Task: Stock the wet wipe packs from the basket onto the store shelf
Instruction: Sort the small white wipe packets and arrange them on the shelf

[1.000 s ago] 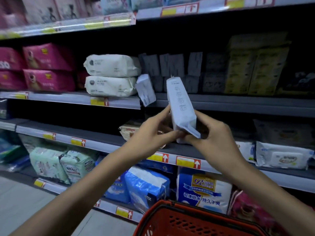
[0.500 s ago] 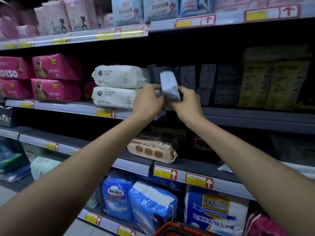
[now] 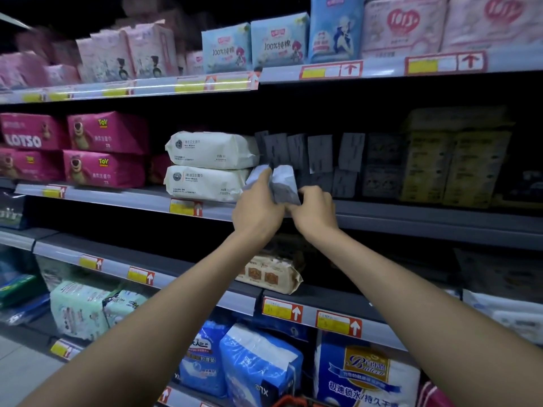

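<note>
at the centre of the frame we see a pale grey-white soft plastic wet wipe pack (image 3: 282,183) held on end at the front of the grey middle shelf (image 3: 411,214), just right of 2 stacked cream wipe packs (image 3: 210,165) and in front of a row of dark grey upright packs (image 3: 320,152). our left hand (image 3: 258,208) curls its fingers round the pack's left side, while our right hand (image 3: 316,208) pinches its lower right corner. a second small pale pack (image 3: 255,175) leans just left of the left fingers. a red basket rim (image 3: 293,402) shows at the bottom edge
</note>
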`<state>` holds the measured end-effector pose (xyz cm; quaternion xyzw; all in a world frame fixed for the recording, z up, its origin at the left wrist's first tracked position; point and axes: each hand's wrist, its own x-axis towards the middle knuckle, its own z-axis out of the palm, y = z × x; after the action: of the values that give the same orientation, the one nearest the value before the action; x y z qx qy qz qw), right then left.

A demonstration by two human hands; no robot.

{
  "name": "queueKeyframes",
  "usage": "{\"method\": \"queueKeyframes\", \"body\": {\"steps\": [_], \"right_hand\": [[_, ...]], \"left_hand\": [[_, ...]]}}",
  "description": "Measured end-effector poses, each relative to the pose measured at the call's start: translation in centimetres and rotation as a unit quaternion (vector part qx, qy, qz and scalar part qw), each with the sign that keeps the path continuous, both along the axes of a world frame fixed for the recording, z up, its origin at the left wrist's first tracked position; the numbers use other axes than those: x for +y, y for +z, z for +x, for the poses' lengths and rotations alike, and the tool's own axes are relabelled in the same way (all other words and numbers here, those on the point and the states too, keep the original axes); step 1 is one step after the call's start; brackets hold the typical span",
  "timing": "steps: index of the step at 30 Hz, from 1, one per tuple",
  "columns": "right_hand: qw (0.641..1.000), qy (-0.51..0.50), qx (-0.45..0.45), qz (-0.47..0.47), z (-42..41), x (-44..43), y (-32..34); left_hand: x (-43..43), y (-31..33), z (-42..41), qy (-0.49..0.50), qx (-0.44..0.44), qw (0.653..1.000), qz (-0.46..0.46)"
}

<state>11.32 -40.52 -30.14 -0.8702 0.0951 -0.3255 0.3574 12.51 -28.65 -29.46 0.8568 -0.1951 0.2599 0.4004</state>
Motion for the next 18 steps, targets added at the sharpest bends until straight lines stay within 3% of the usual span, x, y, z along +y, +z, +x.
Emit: {"method": "queueKeyframes", "body": {"steps": [10, 18], "right_hand": [[0.993, -0.005, 0.106, -0.051, -6.1, -1.4, 3.2], [0.980, -0.004, 0.141, -0.140, -13.8, -4.7, 4.4]], "left_hand": [[2.5, 0.4, -2.8, -0.002, 0.067, 0.995, 0.071], [2.7, 1.1, -8.2, -0.015, 0.011, 0.967, 0.255]]}}
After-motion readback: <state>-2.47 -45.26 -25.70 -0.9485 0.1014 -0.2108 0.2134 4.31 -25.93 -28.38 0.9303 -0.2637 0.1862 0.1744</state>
